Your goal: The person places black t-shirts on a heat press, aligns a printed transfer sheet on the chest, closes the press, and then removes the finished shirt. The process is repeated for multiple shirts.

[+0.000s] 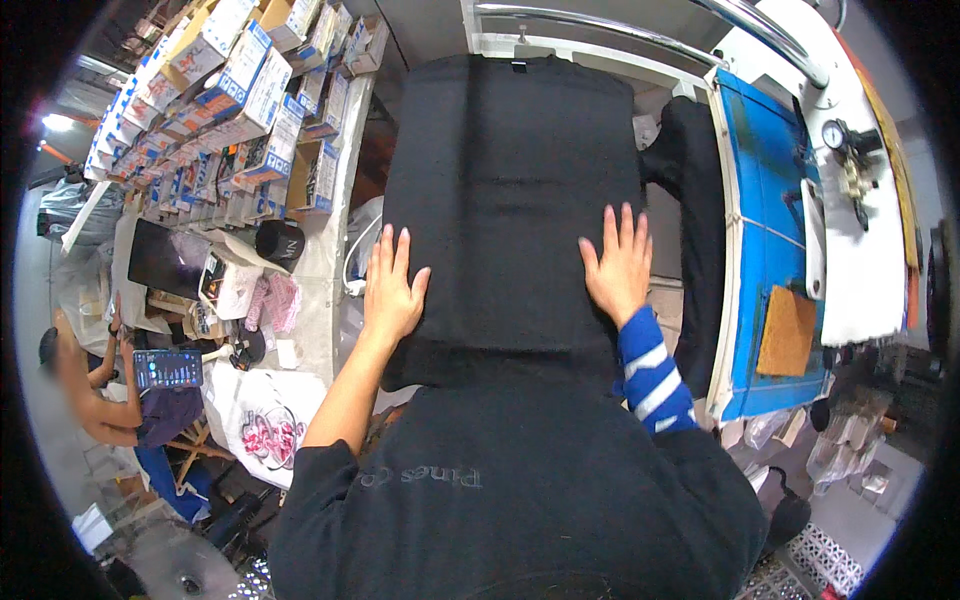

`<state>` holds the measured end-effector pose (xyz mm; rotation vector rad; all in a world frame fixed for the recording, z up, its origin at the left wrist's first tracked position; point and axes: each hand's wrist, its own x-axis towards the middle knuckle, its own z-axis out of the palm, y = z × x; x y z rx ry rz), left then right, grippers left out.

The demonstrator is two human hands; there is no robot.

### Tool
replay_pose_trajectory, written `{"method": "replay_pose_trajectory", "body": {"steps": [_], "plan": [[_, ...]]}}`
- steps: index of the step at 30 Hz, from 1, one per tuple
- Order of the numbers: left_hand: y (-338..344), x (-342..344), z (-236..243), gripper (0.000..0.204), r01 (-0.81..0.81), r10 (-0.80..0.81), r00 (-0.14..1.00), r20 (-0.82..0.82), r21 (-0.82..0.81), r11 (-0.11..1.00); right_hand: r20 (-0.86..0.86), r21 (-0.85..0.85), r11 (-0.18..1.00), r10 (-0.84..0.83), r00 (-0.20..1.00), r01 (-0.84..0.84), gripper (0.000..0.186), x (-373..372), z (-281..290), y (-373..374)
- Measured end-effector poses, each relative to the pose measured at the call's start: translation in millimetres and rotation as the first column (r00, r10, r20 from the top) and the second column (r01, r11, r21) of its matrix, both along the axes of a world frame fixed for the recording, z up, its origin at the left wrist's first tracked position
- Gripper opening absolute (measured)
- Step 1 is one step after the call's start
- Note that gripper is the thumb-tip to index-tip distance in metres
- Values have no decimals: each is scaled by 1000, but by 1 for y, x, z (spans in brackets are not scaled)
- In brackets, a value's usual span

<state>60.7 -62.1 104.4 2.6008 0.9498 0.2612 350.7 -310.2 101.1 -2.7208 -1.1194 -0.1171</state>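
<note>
A black garment [510,150] lies spread over a flat board in front of me, with a small label at its far edge and faint creases across it. My left hand [395,290] rests flat on its left edge, fingers extended. My right hand [618,260] lies flat near its right edge, fingers apart, below a blue and white striped sleeve. More black fabric [695,230] hangs down to the right of the board.
Right stands a press with a blue padded panel [750,150], gauge [833,135] and metal rails [620,22]. Left is a cluttered table [340,250] with stacked boxes [230,90], a dark screen [165,255] and printed white fabric [260,420]. A seated person [95,400] holds a tablet [167,368].
</note>
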Motion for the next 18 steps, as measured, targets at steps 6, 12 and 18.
{"method": "replay_pose_trajectory", "body": {"steps": [6,12,18], "plan": [[-17,-68,-42,70,-116,248,934,258,-438,891,-510,262,894,-190,839,362,68,-77,-20,-102],[28,-122,-58,25,-70,544,839,11,-989,128,-961,127,516,276,-24,847,48,-48,-60,-152],[30,-141,-40,13,123,535,839,97,-992,-14,-952,142,541,303,-35,829,25,-46,-45,-180]]}}
